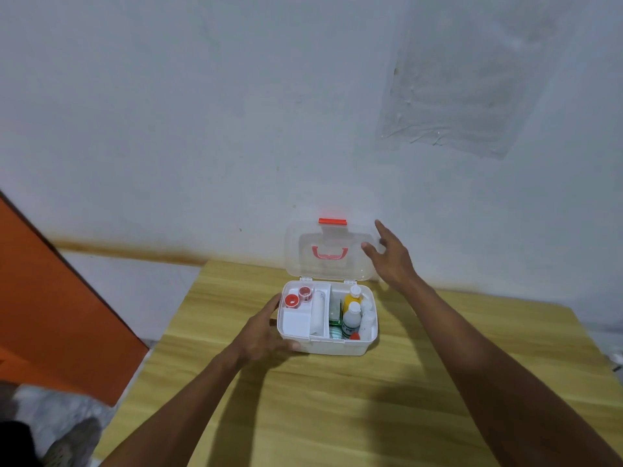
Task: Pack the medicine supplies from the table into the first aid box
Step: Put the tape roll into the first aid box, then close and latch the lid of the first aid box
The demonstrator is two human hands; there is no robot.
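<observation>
A white first aid box [337, 347] stands open on the wooden table [337, 399]. Its clear lid [328, 251], with a red latch and red handle, stands upright against the wall. Inside, on the left, lie two red-capped tape rolls [296, 297] and a white packet. On the right stand a yellow bottle [351, 298], a white bottle [352, 320] and green packs. My left hand [266, 328] rests against the box's left front corner, thumb and fingers spread along its wall. My right hand [387, 257] is at the lid's right edge, fingers spread and straight; whether it touches the lid is unclear.
A pale wall [236, 129] rises directly behind the table. An orange panel [50, 291] stands at the left, beyond the table's left edge. Grey cloth lies on the floor at the lower left.
</observation>
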